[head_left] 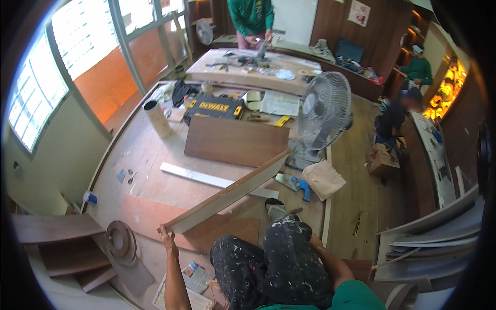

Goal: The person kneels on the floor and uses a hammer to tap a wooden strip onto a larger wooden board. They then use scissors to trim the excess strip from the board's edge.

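My left hand (168, 239) is closed around the near end of a long board (227, 199) with a brown top edge and a pale side. The board stands on edge and slants away to the right, its far end by a brown wooden panel (235, 140). Beneath it lie a white strip (194, 175) and a thin reddish-brown sheet (144, 212). My right forearm (333, 264) reaches down beside my raised knee; the leg hides most of my right hand, and its fingers do not show. A blue-handled handsaw (299, 187) lies beyond my foot.
A dusty grey fan (323, 111) stands right of the panel, near a beige cloth (324, 179). Behind are a black-and-yellow toolbox (214, 107) and a cardboard tube (156, 119). Wooden pieces (67, 226) and a blue can (90, 197) sit left. Several other people work farther off.
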A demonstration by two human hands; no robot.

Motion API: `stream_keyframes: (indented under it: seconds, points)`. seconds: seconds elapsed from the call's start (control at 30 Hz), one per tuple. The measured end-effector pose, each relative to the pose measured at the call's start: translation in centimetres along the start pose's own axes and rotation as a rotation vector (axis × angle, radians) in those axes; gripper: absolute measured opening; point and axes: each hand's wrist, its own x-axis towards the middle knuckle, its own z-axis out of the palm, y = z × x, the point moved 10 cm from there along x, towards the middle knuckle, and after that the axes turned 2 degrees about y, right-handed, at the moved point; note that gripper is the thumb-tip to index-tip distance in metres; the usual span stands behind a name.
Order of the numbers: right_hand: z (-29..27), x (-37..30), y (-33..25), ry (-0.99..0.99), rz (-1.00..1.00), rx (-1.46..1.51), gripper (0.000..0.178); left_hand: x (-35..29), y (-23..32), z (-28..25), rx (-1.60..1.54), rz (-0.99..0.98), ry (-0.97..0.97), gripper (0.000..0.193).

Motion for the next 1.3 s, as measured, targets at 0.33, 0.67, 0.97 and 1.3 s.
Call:
stream_keyframes:
  seconds: [0.33, 0.67, 0.97, 1.3]
  points:
    - [-15.1, -4.3, -10.2, -0.232, -0.151, 0.791, 0.035, 1.8, -1.0, -0.8, 0.028, 0.090, -0.071, 0.055]
    - [-20.3, -13.5, -22.2, -0.357, -0.402, 1.042, 0.028, 5.7, -4.9, -4.2, -0.121, -0.049, -0.066, 0.061]
    - [-13.5, -13.0, -27.1, -0.510, -0.502, 0.825, 0.043, 2.5, -0.2, -1.9, 0.467, 0.236, -0.072, 0.041]
    - [-17.7, -10.6, -30.1, -0.579, -0.696, 0.600, 0.050, 2.7, -0.9, -4.1, 0.041, -0.057, 0.156, 0.061]
